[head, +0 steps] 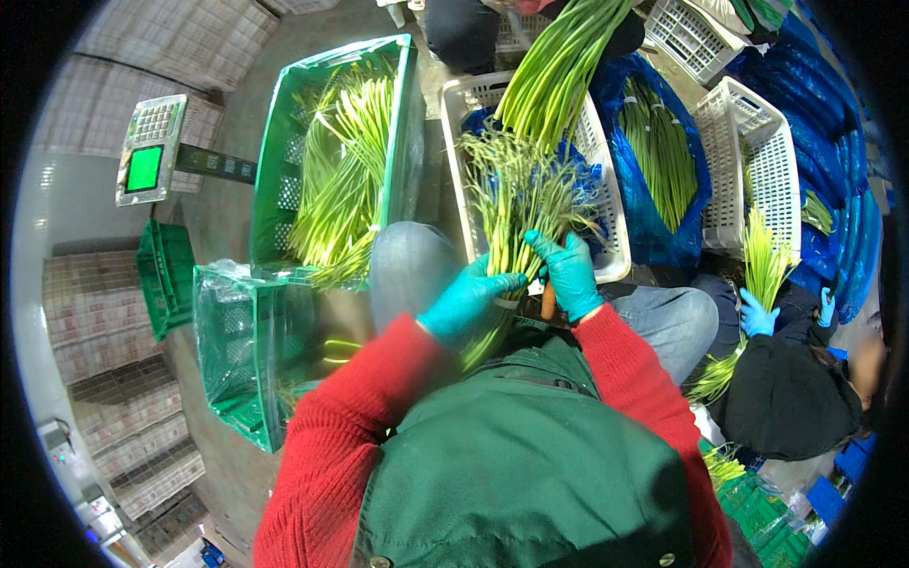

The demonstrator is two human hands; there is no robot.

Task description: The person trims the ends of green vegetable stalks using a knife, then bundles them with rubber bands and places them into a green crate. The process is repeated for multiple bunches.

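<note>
In a teal glove, my left hand (472,298) is wrapped around a bunch of garlic scapes (501,213), its thin tips fanning away from me. A pale band (506,303) circles the stems just below that hand. My right hand (572,273), gloved alike, is beside the bunch with its thumb and fingertip at the stems. From its palm juts the brown handle of a tool (548,302); the tool's working end is hidden. Beyond the bunch stands a white plastic crate (622,245) lined with blue film. More long scapes (561,71) hang over its far side.
At left, a green crate (403,121) holds loose scapes, beside a scale display (148,149) and a film-wrapped green crate (234,341). To the right are a blue bag (611,142) of bundled scapes, a white crate (777,153) and a co-worker's blue-gloved hand (758,314) gripping scapes.
</note>
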